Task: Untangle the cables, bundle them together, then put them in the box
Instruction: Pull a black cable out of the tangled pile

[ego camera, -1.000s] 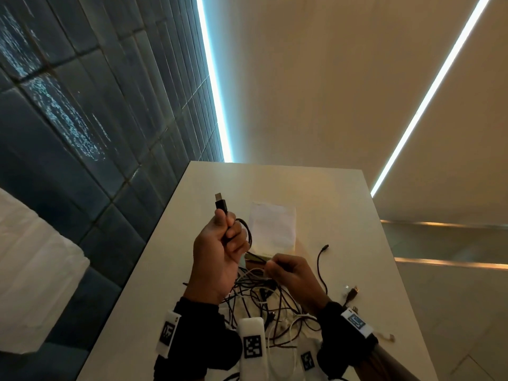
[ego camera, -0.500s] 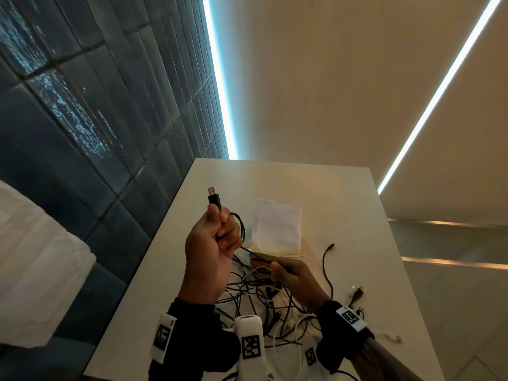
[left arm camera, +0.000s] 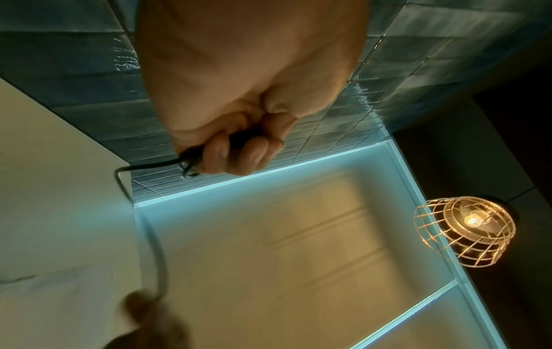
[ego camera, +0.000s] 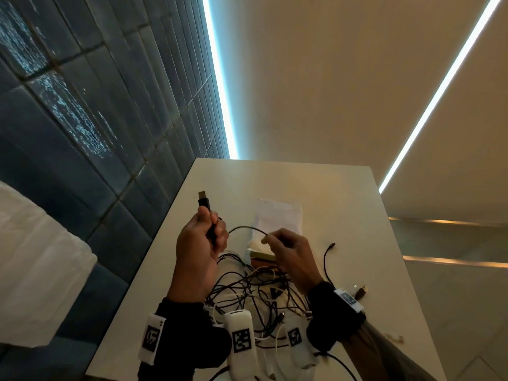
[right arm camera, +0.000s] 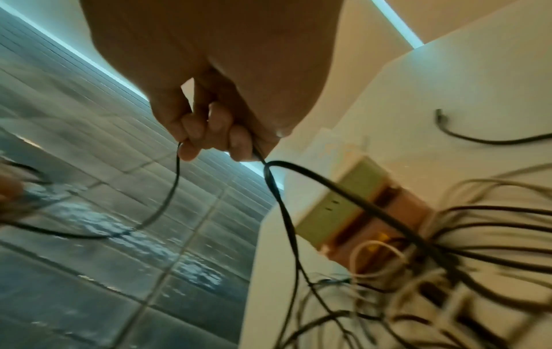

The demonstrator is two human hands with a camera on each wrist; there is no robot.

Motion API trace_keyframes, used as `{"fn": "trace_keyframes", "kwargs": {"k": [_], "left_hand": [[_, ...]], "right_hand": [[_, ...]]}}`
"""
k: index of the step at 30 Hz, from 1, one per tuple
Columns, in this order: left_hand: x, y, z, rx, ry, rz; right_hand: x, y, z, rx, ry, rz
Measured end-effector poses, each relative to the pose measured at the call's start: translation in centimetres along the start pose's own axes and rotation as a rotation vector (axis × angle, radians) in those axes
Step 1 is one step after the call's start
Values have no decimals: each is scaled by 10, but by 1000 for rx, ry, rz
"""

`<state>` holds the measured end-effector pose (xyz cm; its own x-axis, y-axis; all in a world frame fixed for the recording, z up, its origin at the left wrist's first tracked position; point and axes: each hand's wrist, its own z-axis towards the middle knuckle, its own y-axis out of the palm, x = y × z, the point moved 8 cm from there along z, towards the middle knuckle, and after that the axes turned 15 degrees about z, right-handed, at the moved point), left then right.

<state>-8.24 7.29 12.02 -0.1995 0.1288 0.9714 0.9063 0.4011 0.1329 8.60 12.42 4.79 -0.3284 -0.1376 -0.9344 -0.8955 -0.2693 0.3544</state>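
Far left: blue tiled wall (ego camera: 82, 111), well apart from the work. Next, left hand (ego camera: 199, 251) raised above the white table (ego camera: 343, 204), fingers (left arm camera: 239, 153) curled tight round the black cable (ego camera: 244, 229) just below its USB plug (ego camera: 204, 200), plug pointing up and clear of the fist; a few loops apparently gathered in the same fist, though hard to tell in the wrist view. From there, a slack arc of that cable across to the right hand (ego camera: 291, 257), fingertips (right arm camera: 191, 151) pinching the strand, the other fingers curled beside it. Below and between both wrists, tangle of black and white cables (ego camera: 258, 292) heaped on the table, with the held strand running down into it. Behind the right hand, open box (right arm camera: 352, 207) with its pale lid flap up, just beyond the heap, nothing of the cables inside yet. Further right, a separate black lead (ego camera: 328, 259) lying alone, and a small plug end (ego camera: 360, 291) near the right wrist.

Step in hand, by the look of it: untangling, one cable being drawn free and coiled. Next move calls for feeding more length toward the left fist while easing the strand out of the heap, without dragging neighbours along; bundling and boxing not yet begun.
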Motion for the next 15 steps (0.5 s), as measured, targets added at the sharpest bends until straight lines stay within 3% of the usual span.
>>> {"fn": "trace_keyframes", "kwargs": {"k": [6,10,15], "left_hand": [[-27,6,-2,61,-142,40],[-21,14,-3,-43,-141,-233],[-8,26,-8,-165,-61,-371]], "right_hand": [[-48,42,-8,-190,-170,-25],[-39,52,-21,-328,-114,-54],[1,35,-26,-336,22,-17]]}}
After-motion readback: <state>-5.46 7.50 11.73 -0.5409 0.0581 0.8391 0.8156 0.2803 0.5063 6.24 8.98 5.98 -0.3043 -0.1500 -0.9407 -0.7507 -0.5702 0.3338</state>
